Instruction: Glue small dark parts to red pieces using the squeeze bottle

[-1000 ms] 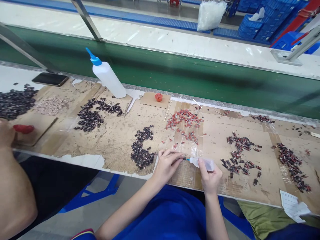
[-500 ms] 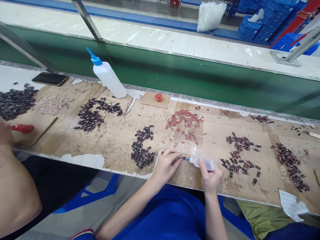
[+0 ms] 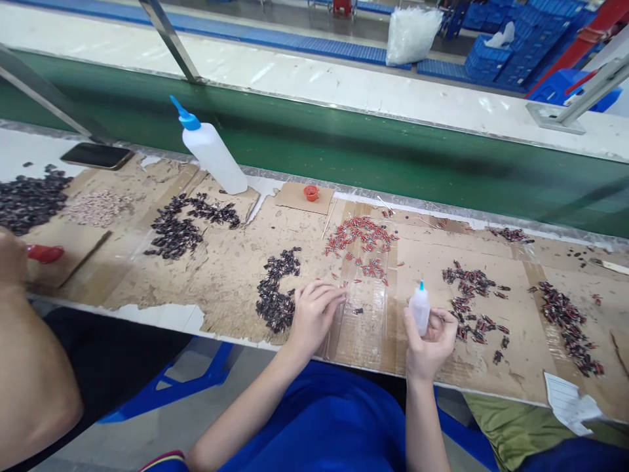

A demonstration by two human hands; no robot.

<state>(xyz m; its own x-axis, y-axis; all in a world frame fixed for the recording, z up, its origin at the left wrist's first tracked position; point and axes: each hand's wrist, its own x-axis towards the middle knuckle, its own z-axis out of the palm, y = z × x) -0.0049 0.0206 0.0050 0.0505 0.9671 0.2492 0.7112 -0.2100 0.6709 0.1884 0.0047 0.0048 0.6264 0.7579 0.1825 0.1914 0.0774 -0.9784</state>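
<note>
My right hand [image 3: 430,337] grips a small translucent squeeze bottle [image 3: 419,313], its blue tip pointing up. To its left, my left hand [image 3: 314,318] has its fingers drawn together, fingertips at a small red part [image 3: 344,284]. Whether that part is pinched or only touched is too small to tell. A single small black part [image 3: 358,311] lies on the cardboard between my hands. Beyond my left fingertips spreads a pile of red parts [image 3: 363,233]. A heap of black parts [image 3: 275,298] sits left of that hand, partly hidden behind it.
A tall white bottle [image 3: 216,157] with a blue nozzle stands near a red cup [image 3: 310,193]. Black-and-red parts [image 3: 469,282] lie to the right, with another pile [image 3: 570,328] farther over. At the far left a co-worker's hand [image 3: 10,259] is beside a red object [image 3: 45,253].
The squeeze bottle has swung from lying sideways at my left fingers to upright, moving right. A black part now lies on the cardboard. My left hand has shifted slightly left and away from me.
</note>
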